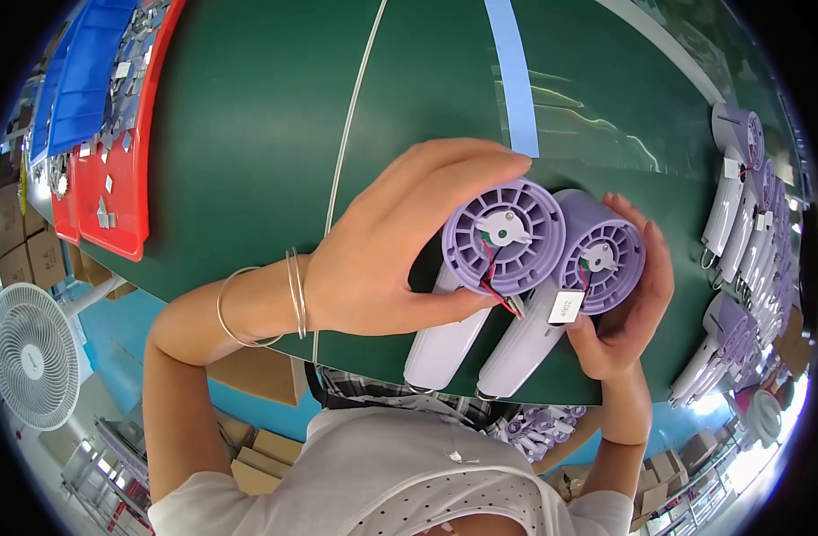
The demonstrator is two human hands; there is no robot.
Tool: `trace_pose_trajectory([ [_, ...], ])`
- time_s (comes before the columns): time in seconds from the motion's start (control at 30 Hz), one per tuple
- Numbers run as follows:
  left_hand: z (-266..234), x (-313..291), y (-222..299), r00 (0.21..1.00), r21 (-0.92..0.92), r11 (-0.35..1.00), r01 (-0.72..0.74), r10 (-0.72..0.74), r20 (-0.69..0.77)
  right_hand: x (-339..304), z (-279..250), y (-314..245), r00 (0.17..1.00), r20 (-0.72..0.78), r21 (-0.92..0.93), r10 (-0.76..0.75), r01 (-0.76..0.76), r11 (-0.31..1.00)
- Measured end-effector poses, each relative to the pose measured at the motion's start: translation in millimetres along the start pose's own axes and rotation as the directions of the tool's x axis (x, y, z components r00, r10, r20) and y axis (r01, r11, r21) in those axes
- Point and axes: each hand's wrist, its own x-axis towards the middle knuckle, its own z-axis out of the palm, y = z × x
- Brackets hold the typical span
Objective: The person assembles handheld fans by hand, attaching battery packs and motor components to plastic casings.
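Observation:
Two handheld fans with purple round heads and white handles lie side by side on the green tabletop, handles toward me. My left hand (400,241) grips the left handheld fan (458,338) by its head, thumb on the near side and fingers over the far side. Around the head of the right handheld fan (519,353) is wrapped my right hand (637,304). Each head shows a spoked purple ring, a white centre piece and red and black wires. A small white tag (566,306) hangs at the right fan's wires.
At the right edge stand rows of similar purple-and-white fans (739,223). A red tray (114,196) with small metal pieces and a blue bin (87,80) sit far left. A white cord (348,125) and a blue strip (513,80) cross the green table (248,107).

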Motion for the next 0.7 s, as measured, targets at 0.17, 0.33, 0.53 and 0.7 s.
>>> trace_pose_trajectory([
  [0.17, 1.0, -5.6, -1.8, 1.000, 0.000, 1.000, 0.020, -0.020, -0.005, -3.1, 4.3, 1.2, 1.000, 0.013, -0.039, -0.009, 0.010, 0.999],
  [0.33, -0.9, -0.4, -0.3, 1.000, 0.007, 1.000, 0.006, -0.006, 0.008, -4.5, 1.4, 2.7, 1.000, 0.002, -0.038, 0.019, -0.019, 0.999],
  [0.53, 0.9, -1.3, -0.7, 1.000, -0.009, 1.000, -0.004, 0.004, -0.003, -2.7, 0.4, 5.9, 1.000, 0.018, 0.012, 0.000, 0.000, 1.000],
  [0.7, -3.3, 2.2, -0.9, 0.999, -0.015, 0.999, -0.046, 0.046, 0.003, -1.6, 1.8, 3.5, 0.999, -0.016, 0.000, 0.028, -0.028, 1.000],
])
